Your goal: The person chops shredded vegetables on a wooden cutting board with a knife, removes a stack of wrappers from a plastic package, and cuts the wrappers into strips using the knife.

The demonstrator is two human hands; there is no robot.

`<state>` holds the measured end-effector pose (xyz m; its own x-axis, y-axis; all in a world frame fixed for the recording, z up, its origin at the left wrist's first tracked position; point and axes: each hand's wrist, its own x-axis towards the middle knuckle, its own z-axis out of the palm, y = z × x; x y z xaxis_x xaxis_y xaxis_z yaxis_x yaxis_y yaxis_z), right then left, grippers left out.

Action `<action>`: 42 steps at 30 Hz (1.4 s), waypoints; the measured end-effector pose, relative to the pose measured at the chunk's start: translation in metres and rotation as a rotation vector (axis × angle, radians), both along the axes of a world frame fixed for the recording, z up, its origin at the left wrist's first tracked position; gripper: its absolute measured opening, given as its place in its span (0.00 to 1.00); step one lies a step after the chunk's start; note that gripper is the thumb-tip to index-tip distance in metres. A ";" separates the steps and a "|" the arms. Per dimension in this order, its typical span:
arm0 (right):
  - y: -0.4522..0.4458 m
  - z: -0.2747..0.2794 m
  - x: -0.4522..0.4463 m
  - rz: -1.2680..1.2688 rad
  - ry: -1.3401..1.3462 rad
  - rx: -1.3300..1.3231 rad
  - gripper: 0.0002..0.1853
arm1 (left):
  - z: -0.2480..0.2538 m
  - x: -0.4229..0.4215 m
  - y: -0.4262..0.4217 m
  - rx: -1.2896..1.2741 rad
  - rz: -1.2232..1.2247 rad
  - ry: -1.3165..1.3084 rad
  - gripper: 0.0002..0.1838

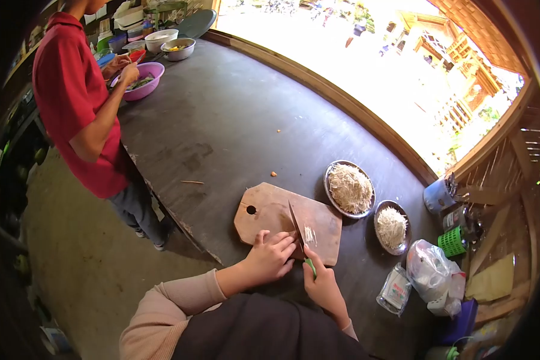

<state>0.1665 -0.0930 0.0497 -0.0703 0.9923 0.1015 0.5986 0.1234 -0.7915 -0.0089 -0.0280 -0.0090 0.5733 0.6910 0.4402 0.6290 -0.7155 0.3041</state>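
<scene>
My right hand is closed around the green handle of a kitchen knife, its blade pointing away from me over the wooden cutting board. Just left of the blade, my left hand presses down on the board with bent fingers. What lies under those fingers is hidden. To the right of the blade is a small pile of thin pale strips. Beyond the board's right side stand two metal bowls, a larger bowl and a smaller bowl, both heaped with pale shreds.
A person in a red shirt works at the table's left over a pink basin. A plastic bag, a clear packet and a green basket sit at right. A thin stick lies on the dark tabletop.
</scene>
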 end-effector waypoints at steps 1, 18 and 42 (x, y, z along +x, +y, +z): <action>0.002 0.009 -0.002 -0.029 -0.010 -0.107 0.23 | -0.002 0.001 -0.001 -0.003 -0.009 0.000 0.22; -0.002 0.011 -0.002 -0.048 -0.016 -0.161 0.22 | -0.004 0.004 -0.009 -0.012 0.102 0.056 0.26; -0.001 0.013 0.001 -0.006 -0.037 -0.153 0.23 | -0.002 -0.004 -0.006 -0.115 0.034 0.024 0.30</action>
